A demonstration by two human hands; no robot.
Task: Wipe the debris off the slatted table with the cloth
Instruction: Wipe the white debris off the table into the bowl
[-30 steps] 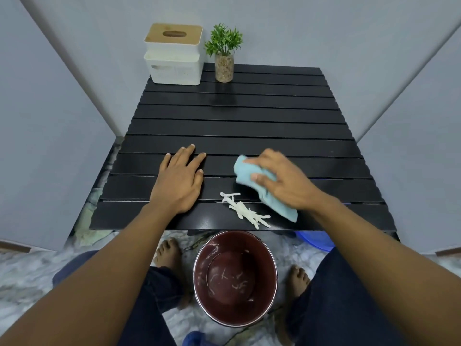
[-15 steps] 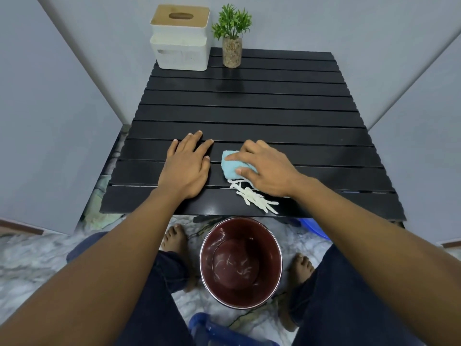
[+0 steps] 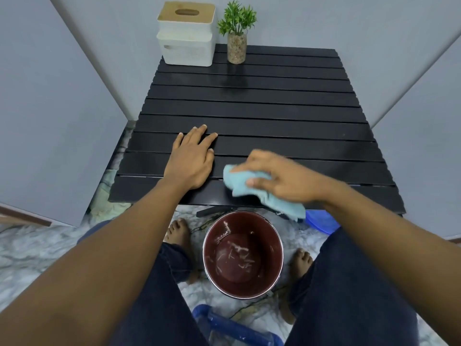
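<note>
Left hand (image 3: pixel 190 158) flat, palm down, fingers extended and together, pressed on desk (image 3: pixel 274 116) near front edge; forearm straight, reaching forward. Right hand (image 3: pixel 279 178) slightly blurred, fingers curled, grip closed round bunched cloth (image 3: pixel 245 184) at desk's front edge; right forearm angled in from lower right.

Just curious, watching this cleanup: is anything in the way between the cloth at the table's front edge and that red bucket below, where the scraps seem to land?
Nothing visible. The right hand holds the cloth at the front edge of the slatted table, and the bucket stands open on the floor just below, pale scraps inside.
</note>
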